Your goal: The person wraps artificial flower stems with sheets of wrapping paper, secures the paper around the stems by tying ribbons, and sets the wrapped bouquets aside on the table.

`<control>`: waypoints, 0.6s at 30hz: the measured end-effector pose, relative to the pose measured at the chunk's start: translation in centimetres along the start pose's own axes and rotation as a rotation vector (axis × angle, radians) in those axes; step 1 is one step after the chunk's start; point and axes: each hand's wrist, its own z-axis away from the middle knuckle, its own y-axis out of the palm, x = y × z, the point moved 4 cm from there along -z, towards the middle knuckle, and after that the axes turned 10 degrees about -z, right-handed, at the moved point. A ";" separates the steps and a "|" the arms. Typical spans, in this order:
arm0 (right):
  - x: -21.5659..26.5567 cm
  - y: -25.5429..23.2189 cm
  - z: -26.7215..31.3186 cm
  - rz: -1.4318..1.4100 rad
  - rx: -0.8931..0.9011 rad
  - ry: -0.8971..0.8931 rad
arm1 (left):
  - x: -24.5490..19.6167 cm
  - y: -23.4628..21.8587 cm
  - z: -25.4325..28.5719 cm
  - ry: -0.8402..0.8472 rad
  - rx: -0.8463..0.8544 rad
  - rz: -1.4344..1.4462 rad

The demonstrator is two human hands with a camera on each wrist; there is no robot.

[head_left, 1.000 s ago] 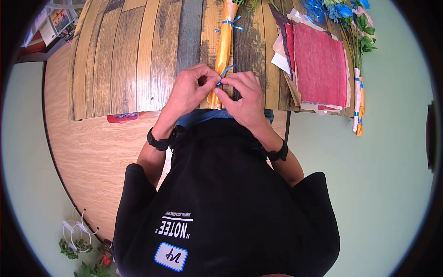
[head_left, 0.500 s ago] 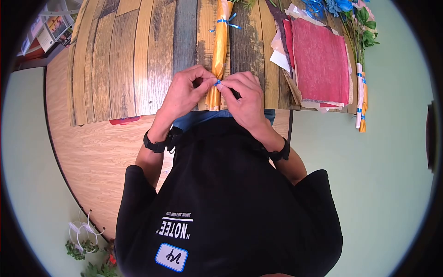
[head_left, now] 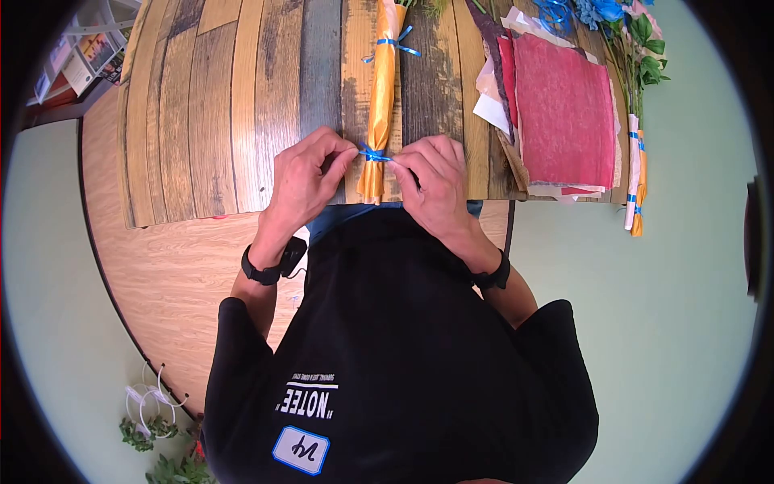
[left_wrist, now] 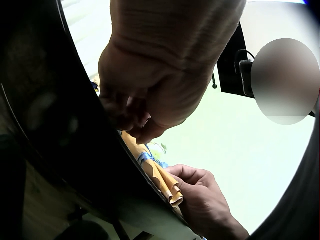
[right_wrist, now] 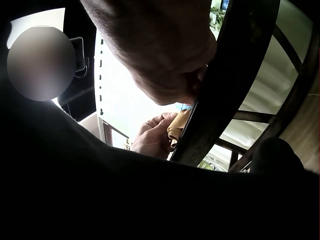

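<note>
A long bundle wrapped in yellow paper lies on the wooden table, its open paper end near the front edge. Round its lower part goes a blue ribbon with a knot at the front. My left hand pinches one ribbon end between thumb and forefinger, left of the bundle. On the other side, my right hand pinches the opposite end, and the ribbon runs between both hands across the paper. Higher up, a second blue ribbon is tied in place. The left wrist view shows the folded paper end beside the right hand.
To the right lies a stack of red and pale paper sheets. Beyond it, wrapped flower stems reach past the table's edge, with blue and pink flowers at the back. The front edge of the table is close to the body.
Both hands were together at the knot and have drawn apart to either side, each with a ribbon end. The ribbon now stretches across the yellow paper.
</note>
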 end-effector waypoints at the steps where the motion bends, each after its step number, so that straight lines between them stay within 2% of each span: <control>1: 0.0 0.0 0.0 0.007 0.003 -0.002 | 0.0 0.0 0.0 0.015 -0.014 -0.012; 15: 0.3 0.2 0.0 0.073 -0.003 -0.024 | -0.6 0.3 0.0 0.029 -0.131 -0.160; 18: 0.3 -0.2 -0.2 0.049 -0.013 -0.006 | -0.4 0.1 -0.1 -0.031 -0.038 -0.179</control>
